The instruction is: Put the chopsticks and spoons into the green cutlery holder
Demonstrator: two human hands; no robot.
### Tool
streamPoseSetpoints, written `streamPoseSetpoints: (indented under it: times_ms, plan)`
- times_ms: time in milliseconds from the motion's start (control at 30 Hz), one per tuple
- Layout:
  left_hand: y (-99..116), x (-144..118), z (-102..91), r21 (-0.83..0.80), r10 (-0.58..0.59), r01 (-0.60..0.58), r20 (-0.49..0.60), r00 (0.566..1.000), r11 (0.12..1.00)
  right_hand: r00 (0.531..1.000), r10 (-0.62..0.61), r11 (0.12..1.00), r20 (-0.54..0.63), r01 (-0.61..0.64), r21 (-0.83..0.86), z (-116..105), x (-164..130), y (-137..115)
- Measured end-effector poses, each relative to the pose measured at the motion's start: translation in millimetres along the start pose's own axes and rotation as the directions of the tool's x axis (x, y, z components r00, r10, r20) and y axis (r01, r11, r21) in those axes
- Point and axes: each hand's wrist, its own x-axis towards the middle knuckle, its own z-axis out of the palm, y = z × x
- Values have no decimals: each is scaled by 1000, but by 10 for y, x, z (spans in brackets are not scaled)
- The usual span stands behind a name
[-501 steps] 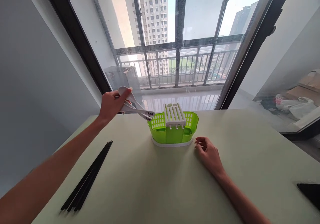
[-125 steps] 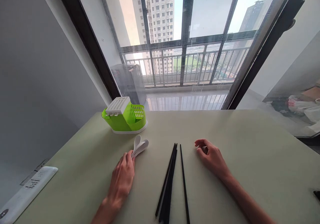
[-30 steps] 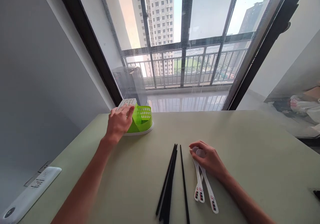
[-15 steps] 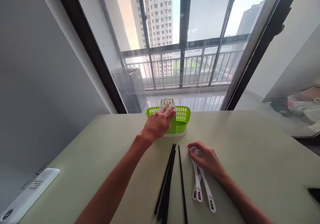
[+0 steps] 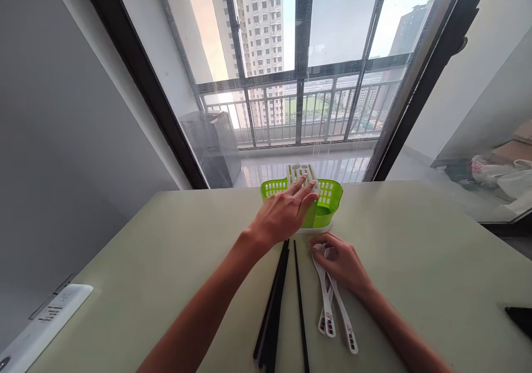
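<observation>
Nothing is sitting in the green cutlery holder [image 5: 328, 209] yet as far as can be seen, though its inside is only partly showing. It is standing at the far middle of the pale green table [image 5: 415, 262], close to the window edge, with its white slotted insert [image 5: 302, 172] sticking up in the centre. So, judging from the layout, the sorting is at the very start: holder in place, utensils all lying loose in front of it.

The left hand [image 5: 286, 212] is reaching forward, fingers stretched almost flat and resting against the near side and top of the holder, touching it rather than gripping; no closed grasp is visible.

The right hand [image 5: 341, 262] is lying on the table just in front of the holder, fingers curled loosely over the bowl ends of the white spoons [image 5: 332, 312]; cannot tell whether it is pinching them or only covering them. Their handles are trailing back toward the person.

The black chopsticks [image 5: 278, 306] are lying untouched between the two forearms, just beside the spoons, one stick slightly apart from the bundle
</observation>
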Motion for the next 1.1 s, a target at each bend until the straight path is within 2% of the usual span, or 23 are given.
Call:
streamPoseSetpoints:
  times_ms: [100,200,267,333,367,433,533,600,667,800,1100]
  plan:
    - [-113,-117,8,-64,89,-91,-47,995,994,999,35,999,1,-35,-3,0,-3,-2]
    - [-321,-326,73,-86,143,-163,-202,969,983,999,45,999,-9,-45,8,0,-4,-12]
    - [-502,-498,161,-119,79,-125,-331,940,985,998,54,998,-15,-54,16,-3,-3,-24]
    - [-697,-671,275,-214,-79,-20,-441,894,977,998,67,997,-18,-67,31,-9,-1,-32]
    - [-793,-750,336,-278,-173,43,-463,869,960,997,73,996,-21,-72,47,-14,0,-31]
    - [-970,-893,451,-418,-337,146,-431,837,897,994,104,990,-34,-100,103,-27,3,-17]
    - [-1177,-1073,585,-618,-517,273,-255,817,737,970,231,952,-82,-208,223,-50,12,39]
    - [-1268,-1178,644,-696,-579,337,-140,803,635,938,321,916,-127,-274,291,-62,22,89]
    - [-1319,-1266,683,-721,-597,374,-67,800,583,913,369,894,-174,-298,334,-69,34,135]
    - [-1329,-1353,704,-698,-578,408,-10,816,589,888,402,879,-223,-306,366,-72,47,194]
    - [-1267,-1324,672,-634,-577,449,4,817,630,844,464,857,-270,-352,376,-77,21,254]
